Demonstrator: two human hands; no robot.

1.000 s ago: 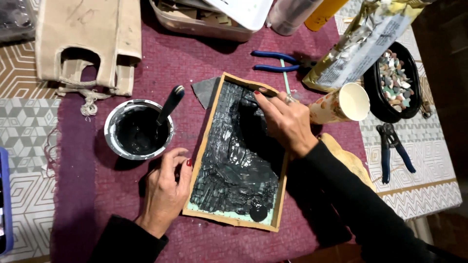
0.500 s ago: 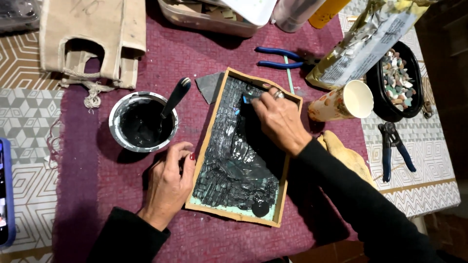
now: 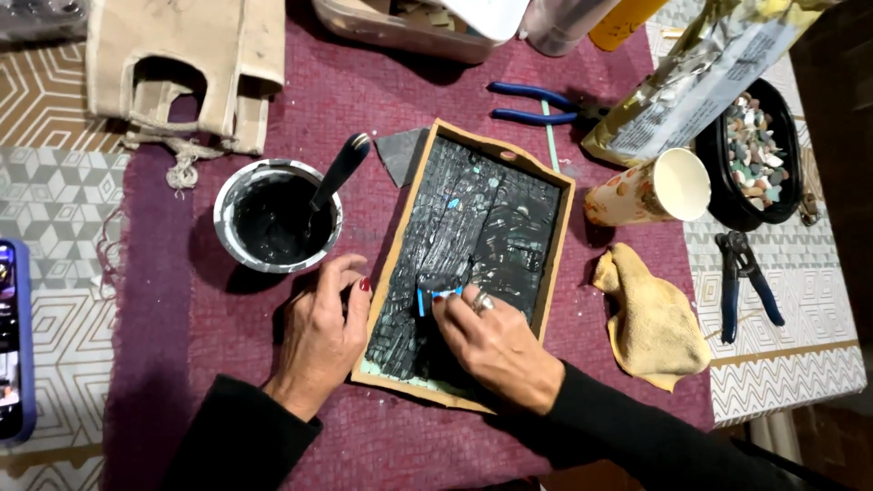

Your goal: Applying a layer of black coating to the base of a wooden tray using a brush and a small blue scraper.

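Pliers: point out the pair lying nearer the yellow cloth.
The dark-handled pliers on the patterned cloth at right, just beside the yellow cloth. The blue-handled pliers lie farther off, above the wooden tray.

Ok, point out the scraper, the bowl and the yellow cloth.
scraper [image 3: 443, 284], head view, its dark blade by the right fingertips
bowl [image 3: 238, 177], head view, its metal rim
yellow cloth [image 3: 650, 323], head view, its middle
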